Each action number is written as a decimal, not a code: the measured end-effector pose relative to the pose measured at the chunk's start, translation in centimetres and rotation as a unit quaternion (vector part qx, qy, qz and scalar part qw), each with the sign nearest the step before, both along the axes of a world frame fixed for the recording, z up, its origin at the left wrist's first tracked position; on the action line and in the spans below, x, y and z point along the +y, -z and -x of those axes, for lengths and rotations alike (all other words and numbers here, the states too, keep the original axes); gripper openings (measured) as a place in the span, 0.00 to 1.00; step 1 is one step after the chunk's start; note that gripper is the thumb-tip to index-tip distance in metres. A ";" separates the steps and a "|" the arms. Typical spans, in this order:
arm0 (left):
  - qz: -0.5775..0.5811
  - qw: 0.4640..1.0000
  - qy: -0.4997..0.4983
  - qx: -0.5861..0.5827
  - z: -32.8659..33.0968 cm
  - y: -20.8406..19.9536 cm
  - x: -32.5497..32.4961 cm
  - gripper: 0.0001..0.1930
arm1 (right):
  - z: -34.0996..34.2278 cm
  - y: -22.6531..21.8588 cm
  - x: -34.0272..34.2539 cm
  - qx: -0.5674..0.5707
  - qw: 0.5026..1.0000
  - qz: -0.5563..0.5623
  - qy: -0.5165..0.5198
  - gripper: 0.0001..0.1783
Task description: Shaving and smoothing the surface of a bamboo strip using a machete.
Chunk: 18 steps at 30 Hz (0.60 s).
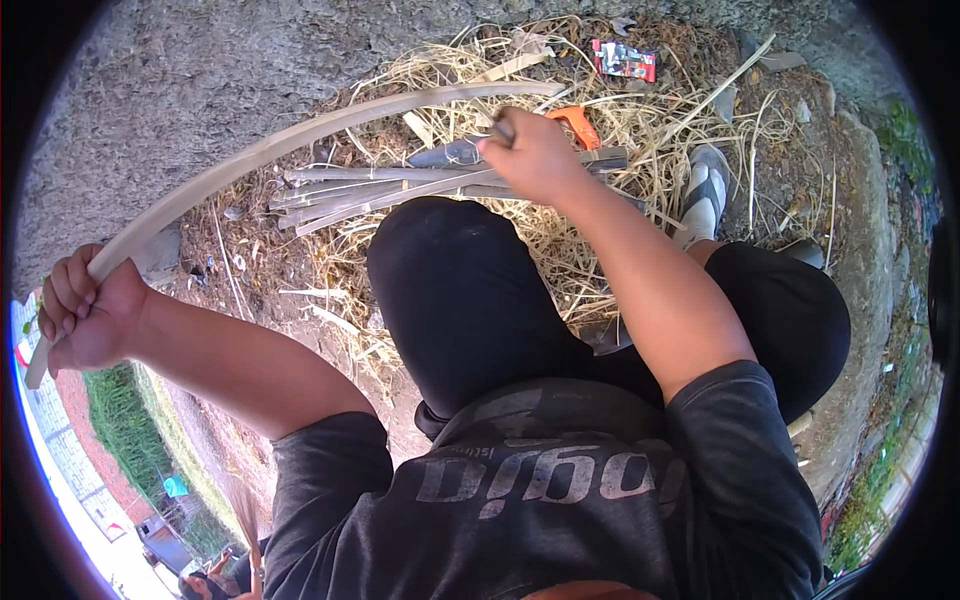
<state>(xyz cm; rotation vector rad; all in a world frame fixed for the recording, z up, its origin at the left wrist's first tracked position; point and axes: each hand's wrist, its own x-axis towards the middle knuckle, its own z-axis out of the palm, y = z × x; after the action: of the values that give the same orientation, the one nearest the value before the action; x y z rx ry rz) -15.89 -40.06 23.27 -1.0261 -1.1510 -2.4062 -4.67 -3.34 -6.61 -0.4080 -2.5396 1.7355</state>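
Outdoors on dirt (260,265) littered with pale shavings (655,112) and edged by a rough gray surface (220,110) from ten to twelve o'clock: gripping a long wooden strip (265,149) in the curled left hand (92,312) at nine, bowed across to a far end just beyond the right hand (538,158) near one; clutching a brown handle (503,132) in that closed hand. Nearby, gray-brown slats (385,188) at eleven, an orange handle (577,124) at one, greenery (125,415) at eight.

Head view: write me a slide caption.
Left hand grips a long, curved pale strip, right hand a brown handle-like piece, with slats and pale shavings on the ground below.
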 end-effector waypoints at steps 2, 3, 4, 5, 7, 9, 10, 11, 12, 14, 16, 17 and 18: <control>0.014 1.000 -0.006 0.000 0.2 -0.3 0.2 0.38 | 0.1 -3.0 -1.5 0.047 0.992 -0.006 -0.114 0.19; 0.017 1.000 -0.007 0.001 0.3 -0.5 0.3 0.38 | 0.1 -3.4 -1.9 0.048 0.992 -0.004 -0.115 0.19; 0.023 1.000 -0.007 0.007 0.3 -0.6 0.3 0.38 | 0.1 -3.6 -2.3 0.042 0.991 -0.004 -0.128 0.19; 0.027 1.000 -0.005 0.012 0.3 -0.8 0.4 0.39 | 0.1 -3.8 -2.4 0.037 0.990 -0.007 -0.138 0.20; 0.022 1.000 -0.011 0.009 0.2 -0.6 -0.1 0.38 | 0.5 -1.9 -1.3 -0.014 0.994 -0.019 -0.107 0.20; 0.012 1.000 -0.007 0.008 0.3 -0.4 0.3 0.38 | 0.7 3.1 1.2 -0.047 0.995 -0.069 -0.047 0.20; 0.000 1.000 -0.004 0.003 0.3 -0.1 0.4 0.36 | 0.6 5.4 3.0 -0.062 0.993 -0.100 -0.019 0.21; -0.008 1.000 -0.006 -0.002 0.0 0.0 0.3 0.35 | 0.2 6.2 4.7 -0.104 0.984 -0.135 -0.046 0.21; -0.012 1.000 -0.006 0.001 -0.4 0.1 1.0 0.35 | -0.1 6.5 6.2 -0.145 0.972 -0.172 -0.070 0.21; -0.008 1.000 0.014 0.013 -0.9 0.0 2.6 0.34 | -0.4 7.8 7.5 -0.157 0.974 -0.159 -0.031 0.21; 0.003 1.000 0.000 0.016 -1.0 -0.4 2.2 0.34 | -0.8 4.9 5.0 -0.092 0.984 -0.154 -0.004 0.20; 0.011 1.000 -0.005 0.021 -0.9 -0.7 2.3 0.33 | -0.5 3.6 3.5 -0.063 0.995 -0.079 0.023 0.20; 0.012 1.000 -0.005 0.023 -0.7 -0.5 2.7 0.33 | -0.2 2.6 2.4 -0.034 0.998 -0.004 0.052 0.20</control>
<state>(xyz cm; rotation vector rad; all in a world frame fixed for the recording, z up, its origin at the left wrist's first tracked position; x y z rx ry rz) -15.21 -37.38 23.76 -1.0740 -1.1689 -2.3551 -4.50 -0.98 -9.26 -0.5982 -2.5204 1.7031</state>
